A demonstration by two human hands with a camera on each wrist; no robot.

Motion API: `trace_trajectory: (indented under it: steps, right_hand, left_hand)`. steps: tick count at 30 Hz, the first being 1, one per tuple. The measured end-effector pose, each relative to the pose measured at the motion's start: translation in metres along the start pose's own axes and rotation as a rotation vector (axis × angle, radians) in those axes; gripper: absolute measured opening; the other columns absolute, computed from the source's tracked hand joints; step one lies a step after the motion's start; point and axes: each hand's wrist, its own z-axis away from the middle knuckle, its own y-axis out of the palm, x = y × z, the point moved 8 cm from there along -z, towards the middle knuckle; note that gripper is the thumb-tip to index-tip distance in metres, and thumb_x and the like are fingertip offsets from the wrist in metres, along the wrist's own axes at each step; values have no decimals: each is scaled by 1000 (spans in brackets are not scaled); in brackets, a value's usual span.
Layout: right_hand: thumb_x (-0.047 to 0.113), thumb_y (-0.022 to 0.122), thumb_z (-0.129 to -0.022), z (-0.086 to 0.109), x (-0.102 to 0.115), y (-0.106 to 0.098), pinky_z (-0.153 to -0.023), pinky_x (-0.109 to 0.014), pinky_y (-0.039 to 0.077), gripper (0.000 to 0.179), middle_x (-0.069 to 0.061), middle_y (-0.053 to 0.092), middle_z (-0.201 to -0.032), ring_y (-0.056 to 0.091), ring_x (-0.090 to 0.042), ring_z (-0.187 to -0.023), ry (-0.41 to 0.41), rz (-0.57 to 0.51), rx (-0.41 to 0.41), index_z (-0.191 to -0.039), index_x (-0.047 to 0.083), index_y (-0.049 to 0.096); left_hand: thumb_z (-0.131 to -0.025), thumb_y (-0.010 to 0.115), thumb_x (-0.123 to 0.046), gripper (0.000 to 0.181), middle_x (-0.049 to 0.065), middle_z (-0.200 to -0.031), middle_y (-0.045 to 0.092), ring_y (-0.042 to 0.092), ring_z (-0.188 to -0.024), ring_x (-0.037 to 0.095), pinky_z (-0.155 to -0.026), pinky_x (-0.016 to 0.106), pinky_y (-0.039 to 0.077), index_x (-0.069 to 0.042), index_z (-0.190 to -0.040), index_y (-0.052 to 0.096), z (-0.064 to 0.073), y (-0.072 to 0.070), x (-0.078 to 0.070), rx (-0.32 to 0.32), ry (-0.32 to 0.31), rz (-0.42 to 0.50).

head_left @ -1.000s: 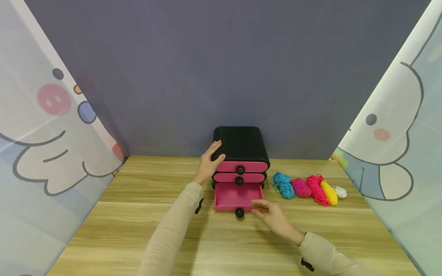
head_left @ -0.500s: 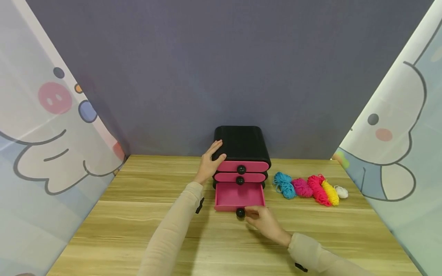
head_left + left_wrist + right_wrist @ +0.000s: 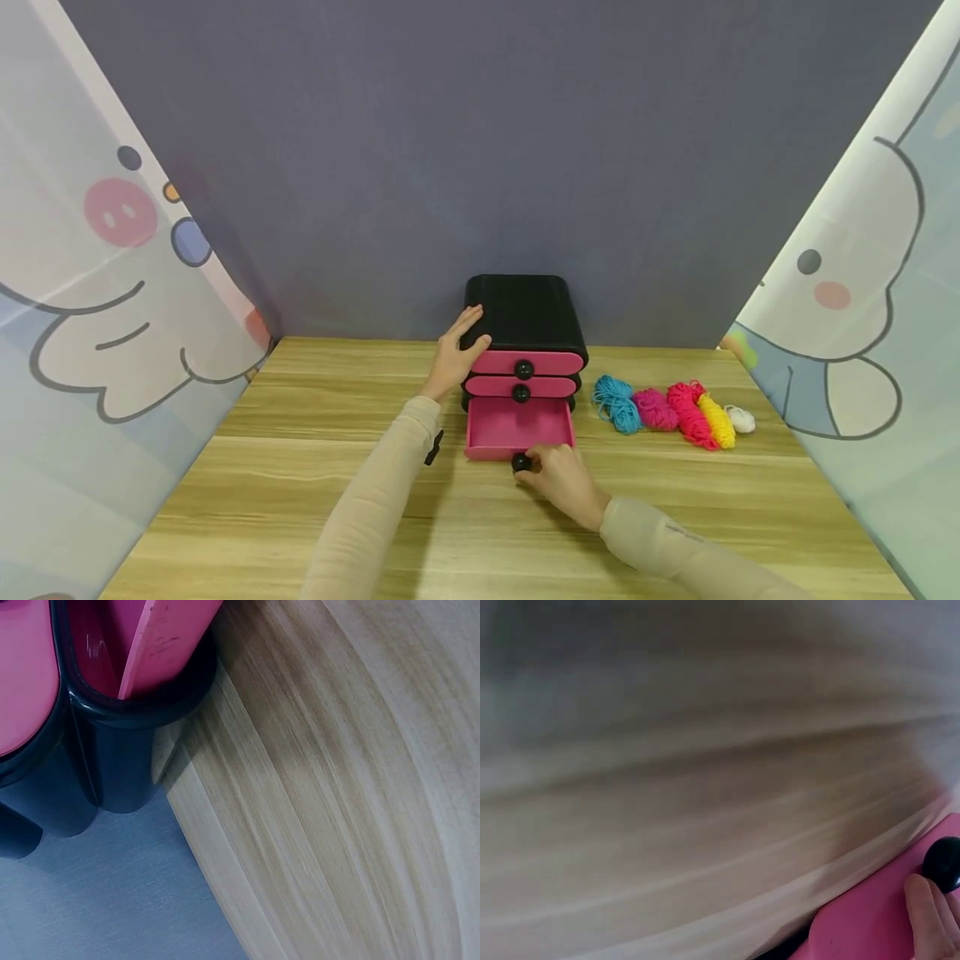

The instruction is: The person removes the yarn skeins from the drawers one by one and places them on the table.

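A small black chest [image 3: 521, 312] with three pink drawers stands against the back wall. Its bottom drawer [image 3: 517, 425] is pulled out, and nothing lies inside. My left hand [image 3: 452, 354] rests on the chest's top left edge with fingers extended. At the drawer's front, my right hand [image 3: 566, 482] pinches the round black drawer knob [image 3: 521, 463]. The right wrist view shows fingertips [image 3: 926, 904] against that drawer knob [image 3: 943, 862]. In the left wrist view the pulled-out drawer's side [image 3: 169, 649] appears, but the left hand does not.
Right of the chest lie several yarn bundles in a row: blue [image 3: 618, 404], purple [image 3: 656, 409], pinkish red [image 3: 693, 415], yellow [image 3: 717, 421] and white [image 3: 741, 419]. They rest on a wooden table [image 3: 315, 467]. A grey panel [image 3: 360, 183] rises behind the chest.
My right hand has moved left along the drawer front, from its right corner to the knob, and now pinches it. The left hand and the drawer stay in place.
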Motion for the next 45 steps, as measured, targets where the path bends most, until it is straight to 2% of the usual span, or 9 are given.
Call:
trace_trajectory:
  steps: [4,9,16,22,29,32,37,42,45]
  right_hand:
    - [34,79,-67,-1,2,3,-57,-22,32,22,12,61,-61,54,0,-55,-9,57,5,-75,15,70]
    - [30,78,-69,-1,4,3,-56,-21,30,18,13,58,-60,51,0,-54,-13,33,-5,-73,17,67]
    - [21,80,-67,-11,0,-7,-55,-21,45,16,5,66,-68,59,-3,-57,-39,-10,-143,-75,13,70]
    - [17,80,-68,-26,-19,-3,-59,-28,50,16,1,70,-74,65,-9,-65,80,-99,-130,-81,11,72]
    - [8,76,-72,-32,-39,13,-64,-26,54,24,-9,71,-86,67,-18,-76,228,-421,-97,-94,2,70]
    - [4,76,-71,-34,-46,19,-65,-26,54,25,-13,70,-88,68,-22,-78,284,-504,-112,-95,-1,69]
    - [4,77,-70,-40,-56,25,-65,-28,55,24,-16,69,-88,68,-24,-79,343,-512,-129,-92,-3,69]
    - [7,77,-71,-47,-61,27,-67,-30,54,24,-13,70,-89,68,-23,-81,380,-498,-102,-93,0,71]
    - [8,77,-72,-50,-62,27,-69,-30,54,24,-10,70,-90,67,-22,-82,389,-497,-74,-94,3,71]
  left_hand:
    - [-91,58,-17,54,14,-147,32,18,-141,23,-112,50,15,0,-138,39,1,-3,0,-11,5,4]
    - [-91,58,-19,54,12,-148,31,17,-141,21,-112,49,15,-2,-139,38,1,-2,1,4,-11,-8]
    - [-91,57,-21,54,13,-148,30,17,-141,21,-111,51,15,-2,-139,38,1,1,-1,11,-5,-14]
    - [-91,57,-17,54,14,-149,29,16,-141,23,-111,52,14,-1,-139,37,1,5,-3,24,-13,5]
    - [-91,57,-14,53,15,-147,31,18,-140,25,-111,51,16,-1,-138,39,1,1,-2,-7,5,-6]
    - [-91,57,-14,53,16,-148,30,17,-141,26,-111,53,15,-1,-139,38,2,2,-2,8,-2,-8]
    - [-91,56,-16,54,15,-148,29,16,-141,25,-111,52,15,-1,-139,37,4,5,-1,28,-16,-28]
    - [-91,58,-14,53,17,-147,31,17,-140,27,-111,52,16,1,-138,39,1,3,1,2,14,-21]
    - [-90,59,-18,53,12,-147,33,19,-140,23,-111,50,17,-4,-139,40,-3,2,13,-14,23,-34]
